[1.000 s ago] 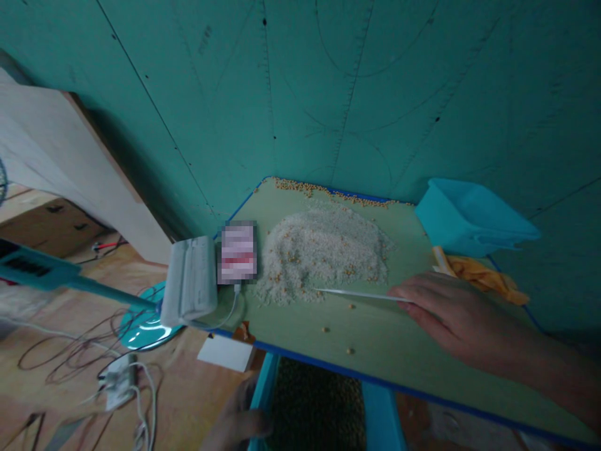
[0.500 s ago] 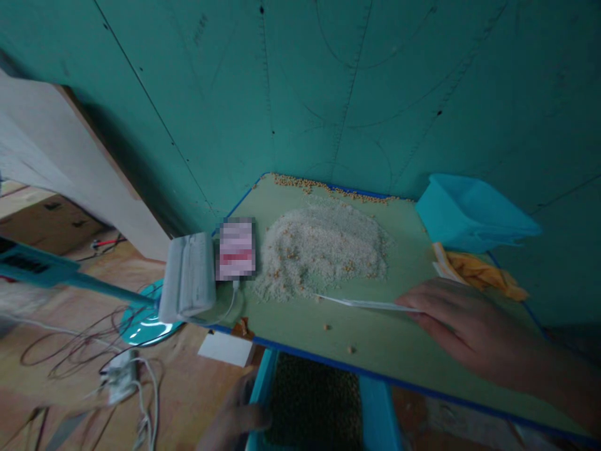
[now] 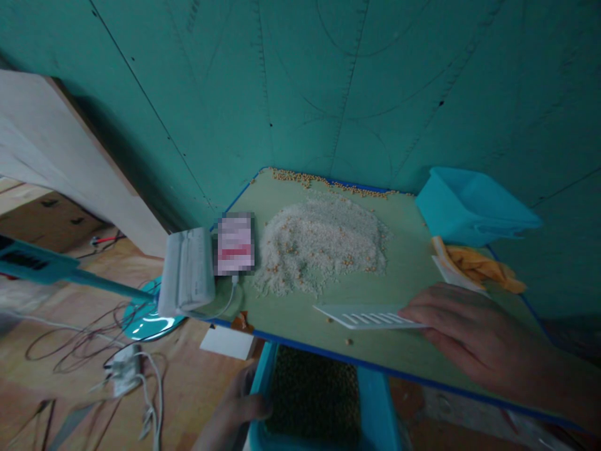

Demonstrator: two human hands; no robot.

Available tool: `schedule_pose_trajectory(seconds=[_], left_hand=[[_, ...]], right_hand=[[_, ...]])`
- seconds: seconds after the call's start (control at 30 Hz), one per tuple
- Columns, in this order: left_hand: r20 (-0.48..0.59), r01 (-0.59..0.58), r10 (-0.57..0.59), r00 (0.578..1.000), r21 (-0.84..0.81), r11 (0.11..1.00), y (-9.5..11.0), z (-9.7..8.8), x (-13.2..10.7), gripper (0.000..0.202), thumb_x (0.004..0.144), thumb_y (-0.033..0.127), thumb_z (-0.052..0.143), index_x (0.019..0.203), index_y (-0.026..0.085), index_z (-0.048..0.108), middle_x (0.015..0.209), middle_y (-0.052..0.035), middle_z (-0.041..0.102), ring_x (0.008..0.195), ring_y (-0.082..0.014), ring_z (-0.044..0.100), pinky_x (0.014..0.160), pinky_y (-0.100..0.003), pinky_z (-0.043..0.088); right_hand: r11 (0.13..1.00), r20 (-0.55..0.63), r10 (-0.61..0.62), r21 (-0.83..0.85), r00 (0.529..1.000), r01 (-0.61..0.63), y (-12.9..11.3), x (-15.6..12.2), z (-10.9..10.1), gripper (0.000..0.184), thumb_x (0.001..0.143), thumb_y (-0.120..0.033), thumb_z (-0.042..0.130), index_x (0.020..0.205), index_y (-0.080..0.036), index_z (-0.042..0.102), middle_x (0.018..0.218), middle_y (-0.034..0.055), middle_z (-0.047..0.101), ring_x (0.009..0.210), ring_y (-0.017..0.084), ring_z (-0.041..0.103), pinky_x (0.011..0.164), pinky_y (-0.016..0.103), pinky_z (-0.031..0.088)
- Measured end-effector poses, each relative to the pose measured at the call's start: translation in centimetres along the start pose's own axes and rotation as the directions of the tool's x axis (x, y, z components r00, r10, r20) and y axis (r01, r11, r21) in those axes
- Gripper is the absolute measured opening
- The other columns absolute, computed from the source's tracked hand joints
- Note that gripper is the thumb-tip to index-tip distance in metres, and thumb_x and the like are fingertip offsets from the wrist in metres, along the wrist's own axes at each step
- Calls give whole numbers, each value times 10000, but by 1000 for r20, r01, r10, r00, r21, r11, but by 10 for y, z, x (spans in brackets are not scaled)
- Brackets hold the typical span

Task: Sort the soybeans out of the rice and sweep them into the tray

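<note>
In the head view, take the heap of white grains [image 3: 323,241], flecked with yellow beans, as your landmark. It sits on the green tabletop [image 3: 404,250], whose blue edging [image 3: 323,352] runs along the near side of the heap and also behind it, close to the wall [image 3: 300,81]. A line of yellow beans [image 3: 310,180] lies along that far edge. You have a strip of tabletop between the heap and the near edge, with a couple of loose beans on it, and another strip to the heap's right. To its left the room is tight: a phone [image 3: 235,244], its screen blurred out, lies just beside the grains, with a white device [image 3: 188,269] next to it

Your right hand [image 3: 464,335], to the near right of the heap, pinches a slotted white plastic piece [image 3: 369,317] by one end; its free end points left, apart from the grains. Your left hand [image 3: 239,407], on the heap's near side past the edge, grasps the left wall of a blue bin [image 3: 380,410]. That bin holds a mass of small, dim, brownish beans [image 3: 314,391]. Right of the heap, a second blue container [image 3: 469,210] stands near the wall, beyond some crumpled orange material [image 3: 483,266]
</note>
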State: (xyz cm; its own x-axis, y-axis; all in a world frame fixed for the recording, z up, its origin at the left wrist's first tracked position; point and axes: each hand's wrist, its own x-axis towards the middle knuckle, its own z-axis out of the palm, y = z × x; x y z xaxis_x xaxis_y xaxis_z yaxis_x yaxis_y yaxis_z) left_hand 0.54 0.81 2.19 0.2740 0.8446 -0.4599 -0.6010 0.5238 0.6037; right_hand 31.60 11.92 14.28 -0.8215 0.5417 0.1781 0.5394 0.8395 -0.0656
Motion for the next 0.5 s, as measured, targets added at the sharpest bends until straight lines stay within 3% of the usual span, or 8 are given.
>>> schedule_pose_trajectory(seconds=[0.17,0.33,0.5], left_hand=[[-24,-16,17,1000,24,1000,-4,-2,1,514,527,66,596,1013,202,691,929,-31,749,992,-298,607,815,-361,464],[-19,-10,11,1000,55,998,-7,-3,8,428,534,111,602,938,188,716,818,-51,764,812,-283,675,667,-335,516],[20,27,-29,999,58,998,-2,12,14,440,518,108,618,941,182,714,727,-48,766,702,-262,689,583,-303,523]], right_hand=[[999,-39,-14,-38,999,13,-28,6,-8,285,880,-119,313,980,-219,561,869,31,665,759,166,617,612,289,484],[1000,-180,-7,-17,984,4,-63,9,-7,389,939,-162,184,889,-213,566,738,22,673,637,144,607,537,274,439],[997,-121,49,59,991,-42,-75,9,-13,437,945,-162,150,835,-214,569,727,12,674,623,131,608,525,266,435]])
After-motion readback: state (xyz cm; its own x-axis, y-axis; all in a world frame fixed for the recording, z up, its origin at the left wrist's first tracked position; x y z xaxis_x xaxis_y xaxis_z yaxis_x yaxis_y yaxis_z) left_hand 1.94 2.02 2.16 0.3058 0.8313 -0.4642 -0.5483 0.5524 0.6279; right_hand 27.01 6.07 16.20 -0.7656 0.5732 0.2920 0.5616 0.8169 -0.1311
